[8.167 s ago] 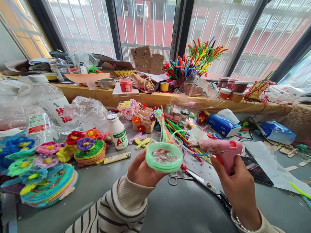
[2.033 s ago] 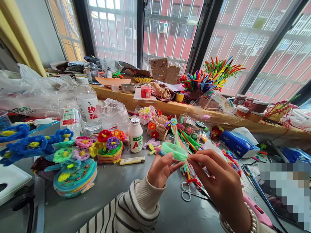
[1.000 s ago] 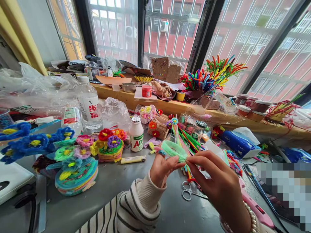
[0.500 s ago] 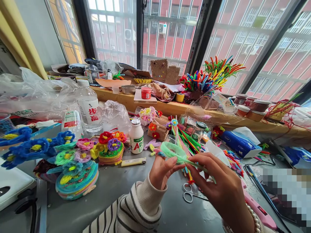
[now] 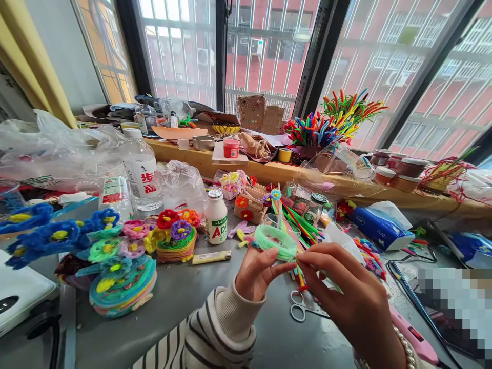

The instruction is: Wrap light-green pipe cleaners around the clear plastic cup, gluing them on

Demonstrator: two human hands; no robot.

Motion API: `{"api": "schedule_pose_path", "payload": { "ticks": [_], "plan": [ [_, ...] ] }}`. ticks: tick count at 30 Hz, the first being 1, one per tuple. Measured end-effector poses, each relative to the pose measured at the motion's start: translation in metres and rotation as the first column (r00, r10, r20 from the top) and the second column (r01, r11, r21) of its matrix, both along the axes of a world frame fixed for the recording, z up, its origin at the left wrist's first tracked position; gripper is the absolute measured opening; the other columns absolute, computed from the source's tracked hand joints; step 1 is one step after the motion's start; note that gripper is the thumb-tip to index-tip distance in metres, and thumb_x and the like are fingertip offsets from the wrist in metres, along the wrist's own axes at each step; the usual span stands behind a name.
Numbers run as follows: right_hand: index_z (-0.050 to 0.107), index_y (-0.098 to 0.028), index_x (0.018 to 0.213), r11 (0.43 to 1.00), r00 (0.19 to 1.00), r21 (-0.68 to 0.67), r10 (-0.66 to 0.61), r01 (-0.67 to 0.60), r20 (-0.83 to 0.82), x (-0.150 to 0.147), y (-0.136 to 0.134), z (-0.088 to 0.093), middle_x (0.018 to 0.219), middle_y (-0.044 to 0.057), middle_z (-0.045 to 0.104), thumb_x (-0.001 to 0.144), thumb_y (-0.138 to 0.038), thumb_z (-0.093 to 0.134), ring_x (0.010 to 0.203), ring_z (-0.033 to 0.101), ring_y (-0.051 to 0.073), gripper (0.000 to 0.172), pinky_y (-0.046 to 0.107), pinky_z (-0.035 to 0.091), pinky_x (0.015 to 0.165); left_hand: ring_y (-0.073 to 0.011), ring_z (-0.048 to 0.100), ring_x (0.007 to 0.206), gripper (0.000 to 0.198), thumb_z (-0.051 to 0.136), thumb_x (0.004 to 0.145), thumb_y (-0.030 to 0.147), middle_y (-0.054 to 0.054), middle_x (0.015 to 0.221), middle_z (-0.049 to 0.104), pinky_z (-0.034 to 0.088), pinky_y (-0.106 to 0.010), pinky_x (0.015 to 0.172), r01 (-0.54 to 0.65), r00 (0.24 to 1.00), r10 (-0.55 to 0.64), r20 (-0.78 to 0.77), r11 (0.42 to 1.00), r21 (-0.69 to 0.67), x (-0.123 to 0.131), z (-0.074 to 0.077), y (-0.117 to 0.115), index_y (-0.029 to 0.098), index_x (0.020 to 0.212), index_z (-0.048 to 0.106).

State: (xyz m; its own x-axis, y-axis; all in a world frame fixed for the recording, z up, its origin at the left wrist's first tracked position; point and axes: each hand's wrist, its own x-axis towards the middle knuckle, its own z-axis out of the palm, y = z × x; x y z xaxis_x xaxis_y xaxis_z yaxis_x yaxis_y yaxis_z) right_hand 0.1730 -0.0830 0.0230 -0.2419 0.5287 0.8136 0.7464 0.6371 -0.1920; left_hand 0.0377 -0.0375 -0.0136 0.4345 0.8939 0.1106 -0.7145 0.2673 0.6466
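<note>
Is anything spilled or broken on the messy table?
Nothing looks spilled or broken. The table is crowded, though: fuzzy sticks lie loose in a heap, and the scissors and pink glue gun lie near the table's front edge. The left hand and right hand hold a green ring.

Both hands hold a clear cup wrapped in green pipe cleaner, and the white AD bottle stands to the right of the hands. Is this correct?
Not quite. The head view shows the white AD bottle left of the hands, beside the lighter. Left hand and right hand do hold the green-wrapped cup.
</note>
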Motion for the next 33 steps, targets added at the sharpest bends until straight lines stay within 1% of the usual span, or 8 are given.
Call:
{"api": "schedule_pose_path", "payload": {
  "ticks": [3,10,16,18,24,27,30,33],
  "plan": [
    [0.059,-0.015,0.083,1.0,1.0,-0.013,0.005,-0.005,-0.001,-0.0004,0.0002,-0.0007,0.079,0.005,0.058,0.073,-0.005,0.056,0.072,0.057,0.011,0.015,0.02,0.048,0.066,-0.021,0.056,0.09,0.034,0.062,0.066,0.025,-0.004,0.094,0.06,0.047,-0.035,0.077,0.006,1.0,-0.006,-0.021,1.0,0.004,0.0001,0.0004,0.0005,0.019,0.098,0.056],
    [0.059,-0.016,0.081,1.0,1.0,0.009,-0.011,0.011,-0.002,-0.0022,0.0017,-0.0005,0.076,0.004,0.059,0.074,-0.008,0.055,0.07,0.058,0.011,0.011,0.021,0.049,0.064,-0.0191,0.057,0.087,0.032,0.062,0.066,0.024,-0.004,0.091,0.062,0.048,-0.033,0.075,0.007,1.0,-0.007,0.001,1.0,0.005,0.0003,-0.0002,0.001,0.019,0.097,0.055],
    [0.057,-0.018,0.083,1.0,1.0,-0.01,-0.021,0.021,-0.001,-0.004,0.0017,0.0006,0.076,0.003,0.06,0.075,-0.009,0.053,0.069,0.058,0.012,0.014,0.022,0.05,0.063,-0.0243,0.056,0.091,0.029,0.062,0.065,0.025,-0.006,0.092,0.062,0.045,-0.04,0.078,0.002,1.0,-0.002,-0.004,1.0,-0.03,0.0009,-0.0029,0.0021,0.018,0.093,0.058],
    [0.057,-0.019,0.084,1.0,1.0,-0.011,-0.02,0.02,-0.001,-0.0044,0.0015,0.0004,0.076,0.003,0.059,0.075,-0.009,0.053,0.069,0.058,0.012,0.014,0.022,0.05,0.063,-0.0244,0.056,0.09,0.029,0.062,0.065,0.025,-0.005,0.091,0.062,0.045,-0.041,0.078,-0.003,1.0,0.003,0.001,0.999,-0.035,0.001,-0.0034,0.0024,0.018,0.092,0.058],
    [0.058,-0.017,0.083,1.0,1.0,0.008,-0.03,0.03,-0.002,-0.0053,0.0021,-0.0015,0.077,0.004,0.06,0.074,-0.007,0.055,0.07,0.059,0.011,0.013,0.021,0.049,0.065,-0.0214,0.057,0.087,0.029,0.06,0.066,0.023,-0.005,0.09,0.063,0.047,-0.037,0.076,-0.005,1.0,0.007,0.027,0.999,-0.041,0.0002,-0.0016,0.0017,0.018,0.094,0.057],
    [0.057,-0.018,0.085,0.999,0.999,-0.003,-0.042,0.042,-0.014,-0.0051,0.0022,-0.003,0.078,0.003,0.06,0.075,-0.009,0.054,0.071,0.059,0.012,0.014,0.021,0.049,0.065,-0.0207,0.058,0.086,0.028,0.06,0.066,0.021,-0.004,0.089,0.063,0.048,-0.036,0.075,-0.018,0.999,0.019,0.032,0.998,-0.052,-0.0004,0.0,0.0007,0.018,0.094,0.057],
    [0.056,-0.019,0.087,0.999,0.998,-0.021,-0.043,0.042,-0.046,-0.0047,0.0022,-0.0041,0.079,0.003,0.06,0.076,-0.011,0.054,0.071,0.058,0.011,0.014,0.022,0.049,0.064,-0.0206,0.057,0.086,0.033,0.06,0.066,0.021,-0.004,0.091,0.063,0.048,-0.035,0.074,-0.034,0.998,0.037,0.055,0.998,-0.061,-0.0013,0.0018,-0.0005,0.018,0.099,0.057],
    [0.055,-0.019,0.084,0.998,0.996,-0.058,-0.037,0.032,-0.081,-0.0045,0.0018,-0.0035,0.077,0.002,0.059,0.075,-0.012,0.054,0.066,0.057,0.011,0.012,0.021,0.048,0.06,-0.0198,0.057,0.086,0.04,0.06,0.065,0.021,-0.005,0.094,0.063,0.047,-0.033,0.072,-0.022,0.994,0.028,0.101,0.998,-0.063,-0.0025,0.0041,-0.0011,0.019,0.105,0.055]
  ]
}}
